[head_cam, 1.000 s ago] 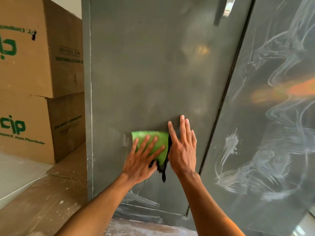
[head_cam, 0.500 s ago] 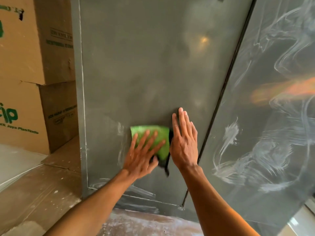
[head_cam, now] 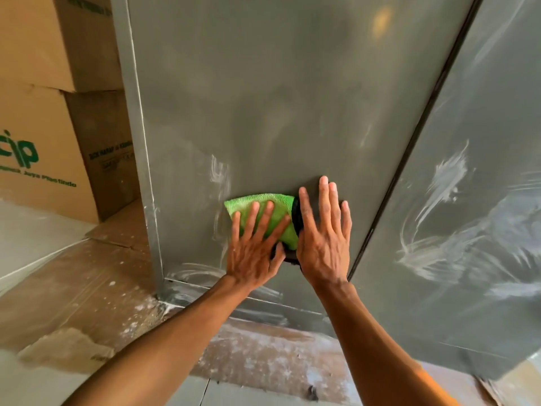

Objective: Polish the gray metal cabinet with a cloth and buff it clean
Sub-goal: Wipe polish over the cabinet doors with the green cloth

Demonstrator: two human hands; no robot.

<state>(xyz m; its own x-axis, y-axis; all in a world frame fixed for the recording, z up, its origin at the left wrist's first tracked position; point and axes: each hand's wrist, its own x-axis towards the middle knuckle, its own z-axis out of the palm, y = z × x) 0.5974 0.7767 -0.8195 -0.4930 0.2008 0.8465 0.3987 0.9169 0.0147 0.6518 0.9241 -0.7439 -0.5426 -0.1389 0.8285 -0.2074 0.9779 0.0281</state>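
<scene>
the left hand's fingers were spread wide and straight, pressed flat on a green cloth against the cabinet. their tips fell just short of the cloth's upper edge, so a strip of green showed above them and more showed between them. the left hand curled round nothing; its palm lay below the cloth on the bare metal.

the right hand's fingers were straight and close together, flat on the door just right of the cloth, their tips higher than its top edge. the right hand touched the cloth along its thumb side, where a dark part of the cloth showed between the two hands and again below them. whether that palm covered more cloth could not be told.

the cloth lay low on the left door of the gray metal cabinet, near its bottom edge. white smears ran up the metal just left of the cloth and along the base below it. a dark seam ran slantwise to the right of the right hand, and beyond it the right door bore broad white streaks.

left of the cabinet stood two stacked cardboard boxes, the lower one printed in green. flattened cardboard, speckled white, lay on the floor before them.
</scene>
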